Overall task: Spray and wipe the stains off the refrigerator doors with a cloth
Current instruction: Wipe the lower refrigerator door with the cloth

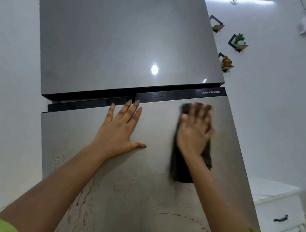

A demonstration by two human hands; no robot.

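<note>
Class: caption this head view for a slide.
Left hand flat on the stained lower fridge door, right hand wiping with a dark cloth.

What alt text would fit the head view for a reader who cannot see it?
A right hand presses a dark cloth against the lower fridge door, while the left hand lies flat beside it. Reddish stains streak the door below.

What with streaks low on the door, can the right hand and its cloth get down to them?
Probably yes: the right hand presses the cloth against the lower door, and only bare door lies between it and the reddish streaks below.
</note>
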